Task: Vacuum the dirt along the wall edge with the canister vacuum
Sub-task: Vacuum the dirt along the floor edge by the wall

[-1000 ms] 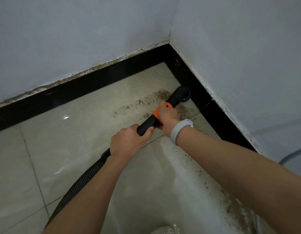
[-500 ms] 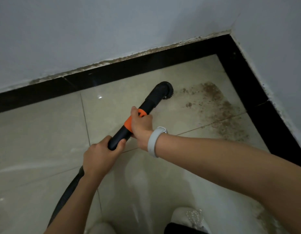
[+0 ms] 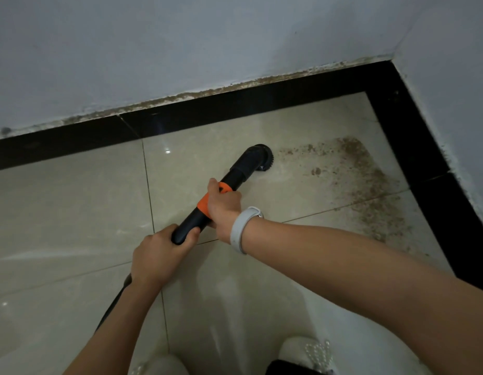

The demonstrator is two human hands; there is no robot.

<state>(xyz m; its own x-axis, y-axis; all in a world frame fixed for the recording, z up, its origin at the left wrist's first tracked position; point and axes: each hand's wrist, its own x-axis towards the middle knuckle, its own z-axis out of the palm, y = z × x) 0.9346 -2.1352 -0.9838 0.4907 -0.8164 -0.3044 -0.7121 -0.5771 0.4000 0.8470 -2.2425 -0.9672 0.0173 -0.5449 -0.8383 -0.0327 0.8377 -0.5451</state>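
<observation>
A black vacuum wand (image 3: pixel 235 174) with an orange collar (image 3: pixel 211 197) points up and right across the beige floor tiles. Its round brush head (image 3: pixel 262 158) sits on the floor just left of a patch of brown dirt (image 3: pixel 362 182). The dirt spreads along the right-hand black skirting toward the corner. My right hand (image 3: pixel 222 205), a white band on its wrist, grips the wand at the orange collar. Lower down, my left hand (image 3: pixel 160 255) grips the wand's rear end, where the hose (image 3: pixel 113 307) runs off beneath my forearm.
Black skirting (image 3: pixel 235 109) lines the far wall and the right wall (image 3: pixel 424 163), meeting in a corner at upper right. Brown grime runs along the skirting's top edge. White shoes (image 3: pixel 302 355) show at the bottom edge. The canister is out of view.
The brush head has pulled back from the right wall, leftward out of the dirt patch. My view has swung left, so the corner now sits farther right.
</observation>
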